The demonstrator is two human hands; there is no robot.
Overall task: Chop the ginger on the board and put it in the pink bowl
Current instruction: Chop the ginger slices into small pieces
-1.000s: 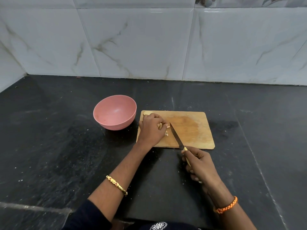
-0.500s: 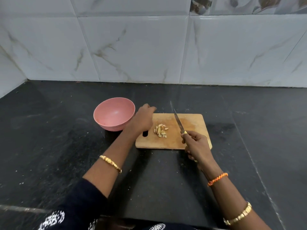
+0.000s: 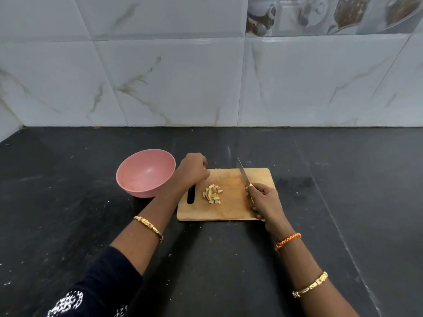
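The scene was evenly and fairly brightly lit, with soft light from above and ahead. Pale sheen lay on the tiles (image 3: 174,83) and a faint streak of glare on the dark counter (image 3: 229,152) behind the board (image 3: 231,209). Soft shadows fell toward the camera under both forearms, and the bowl (image 3: 144,172) cast a small one at its base. Focus was sharp in the centre; the sleeve (image 3: 100,287) at the bottom edge looked slightly soft. Wide-angle distortion bent the tile joints and splayed them outward toward the frame's sides.
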